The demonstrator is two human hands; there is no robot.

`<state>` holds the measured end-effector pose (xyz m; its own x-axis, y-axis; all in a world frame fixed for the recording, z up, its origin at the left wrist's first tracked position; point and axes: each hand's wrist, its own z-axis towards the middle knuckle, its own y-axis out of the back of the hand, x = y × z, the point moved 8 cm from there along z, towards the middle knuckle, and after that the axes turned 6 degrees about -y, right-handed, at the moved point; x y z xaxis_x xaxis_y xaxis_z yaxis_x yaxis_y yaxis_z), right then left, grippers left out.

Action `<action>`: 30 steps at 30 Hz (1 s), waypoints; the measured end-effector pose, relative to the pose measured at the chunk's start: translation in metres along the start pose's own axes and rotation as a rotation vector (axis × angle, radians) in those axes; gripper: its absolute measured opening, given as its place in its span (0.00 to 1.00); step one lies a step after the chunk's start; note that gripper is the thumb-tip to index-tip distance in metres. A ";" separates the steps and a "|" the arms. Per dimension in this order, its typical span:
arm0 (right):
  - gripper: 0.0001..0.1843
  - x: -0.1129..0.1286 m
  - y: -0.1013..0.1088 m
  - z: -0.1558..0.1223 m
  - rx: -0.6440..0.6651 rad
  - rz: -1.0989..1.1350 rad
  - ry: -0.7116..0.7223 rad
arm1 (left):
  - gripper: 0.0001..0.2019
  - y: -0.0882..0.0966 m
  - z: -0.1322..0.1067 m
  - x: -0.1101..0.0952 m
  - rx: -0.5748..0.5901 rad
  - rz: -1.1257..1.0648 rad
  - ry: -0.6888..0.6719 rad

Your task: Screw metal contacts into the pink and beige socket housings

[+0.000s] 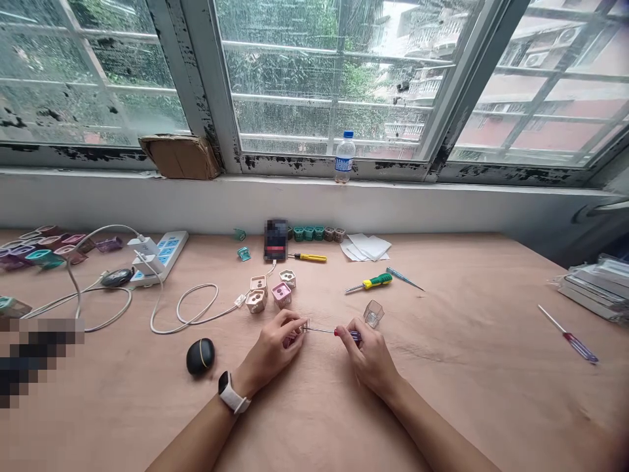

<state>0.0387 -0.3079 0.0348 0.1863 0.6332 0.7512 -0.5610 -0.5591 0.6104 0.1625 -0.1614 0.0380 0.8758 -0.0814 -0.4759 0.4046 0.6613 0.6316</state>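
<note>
My left hand point(281, 341) is closed around a small pinkish piece, apparently a pencil sharpener head point(305, 326); my fingers cover most of it. In my right hand point(364, 351) is a screwdriver point(322, 330) with a red and dark blue handle, its shaft pointing left and its tip at the piece. Just behind my right hand lies a clear plastic sharpener container point(373, 314). Beyond my left hand stand several two-hole pencil sharpeners, among them a pink one point(282, 295) and a beige one point(256, 301).
A black case point(200, 357) sits left of my left wrist. White cable point(196, 322) loops toward a power strip point(170, 255). Farther back are a phone point(276, 240), a yellow-handled tool point(310, 257), a green-yellow screwdriver point(377, 281) and papers point(366, 248). Another screwdriver point(580, 346) lies far right.
</note>
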 end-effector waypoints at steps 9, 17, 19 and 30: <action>0.17 0.001 0.001 0.000 -0.026 0.008 0.034 | 0.14 0.000 -0.001 0.001 -0.011 -0.006 0.005; 0.10 0.002 -0.002 0.000 0.030 0.003 0.066 | 0.13 0.002 0.001 0.000 -0.025 -0.008 -0.001; 0.10 0.004 -0.001 -0.001 0.003 -0.021 0.100 | 0.13 0.002 0.001 0.000 -0.024 -0.016 0.004; 0.17 0.005 -0.003 -0.003 -0.071 -0.136 0.130 | 0.13 0.003 0.001 0.001 -0.038 -0.011 0.000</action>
<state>0.0387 -0.3012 0.0356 0.1614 0.7666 0.6215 -0.5941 -0.4274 0.6814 0.1646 -0.1605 0.0407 0.8713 -0.0892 -0.4827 0.4043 0.6879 0.6027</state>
